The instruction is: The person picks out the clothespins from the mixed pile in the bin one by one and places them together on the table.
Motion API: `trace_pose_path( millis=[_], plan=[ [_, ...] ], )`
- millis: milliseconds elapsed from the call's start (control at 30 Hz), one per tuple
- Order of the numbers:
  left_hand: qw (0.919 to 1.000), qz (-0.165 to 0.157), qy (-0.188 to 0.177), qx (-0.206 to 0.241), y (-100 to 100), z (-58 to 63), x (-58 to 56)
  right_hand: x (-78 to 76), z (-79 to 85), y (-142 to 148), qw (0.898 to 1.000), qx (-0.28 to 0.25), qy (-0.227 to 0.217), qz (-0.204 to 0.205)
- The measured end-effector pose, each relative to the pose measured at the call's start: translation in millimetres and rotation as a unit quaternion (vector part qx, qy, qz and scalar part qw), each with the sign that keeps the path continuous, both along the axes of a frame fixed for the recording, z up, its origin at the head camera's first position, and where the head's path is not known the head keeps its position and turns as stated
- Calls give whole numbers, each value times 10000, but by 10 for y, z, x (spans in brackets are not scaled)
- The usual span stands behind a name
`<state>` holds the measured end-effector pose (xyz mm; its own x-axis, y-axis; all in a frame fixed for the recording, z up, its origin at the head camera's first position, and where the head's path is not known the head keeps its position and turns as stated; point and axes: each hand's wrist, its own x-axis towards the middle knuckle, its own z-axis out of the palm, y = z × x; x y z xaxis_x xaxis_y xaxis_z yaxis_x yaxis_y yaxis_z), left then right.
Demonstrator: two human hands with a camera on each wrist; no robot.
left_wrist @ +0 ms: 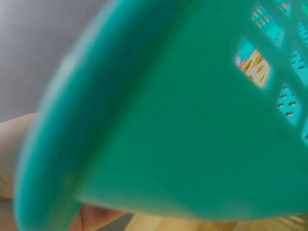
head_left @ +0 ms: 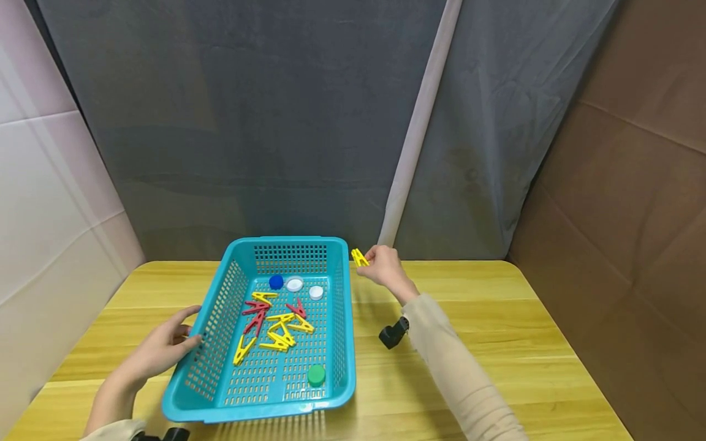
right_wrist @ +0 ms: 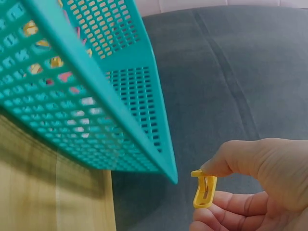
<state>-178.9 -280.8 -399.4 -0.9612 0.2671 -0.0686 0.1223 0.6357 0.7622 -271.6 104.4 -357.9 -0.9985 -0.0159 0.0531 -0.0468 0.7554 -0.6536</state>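
Note:
My left hand (head_left: 160,350) grips the left rim of a turquoise plastic basket (head_left: 353,343), its thumb over the rim and its fingers along the outer wall. In the left wrist view, the rim covers much of that hand. Past the basket's back right corner, my right hand (head_left: 384,269) pinches a yellow clothespin (right_wrist: 205,190) between thumb and fingers. Inside the basket lie several yellow clothespins (head_left: 244,350) and several red clothespins (head_left: 255,321). A blue cap (head_left: 276,282), two white caps (head_left: 316,293) and a green cap (head_left: 317,375) lie there too.
The basket is over the left half of a wooden table (head_left: 474,355). Dark grey cloth (head_left: 265,135) hangs behind the table, with a pale pole (head_left: 419,122) running down it. A brown panel (head_left: 634,214) stands at the right and a white one (head_left: 49,184) at the left.

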Motion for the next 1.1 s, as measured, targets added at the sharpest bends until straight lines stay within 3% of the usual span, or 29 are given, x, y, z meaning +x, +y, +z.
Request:
trace_pose_path(
  millis=[233,433,533,700,800,900,1100],
  plan=[
    [9984,60,99,552,-47,-121,23,-7,-68,127,10000,10,37,-88],
    [9886,-35,37,1508,-117,-240,-6,-17,-137,215,9998,12,-10,-186],
    [9751,-102,-160,2208,-152,-313,-18,-26,-178,252,9997,32,-71,-221],
    [9308,-277,-677,3582,-172,-418,-9,-33,-253,304,9992,5,-252,-320],
    [9115,-284,-841,4016,-164,-453,-3,-32,-305,336,9988,32,-285,-386],
    [9033,-231,-925,4184,-158,-468,0,-28,-373,370,9987,4,-279,-421],
    [8984,-247,-957,4279,-154,-484,1,-24,-555,414,9987,-40,-207,-472]
  ],
)
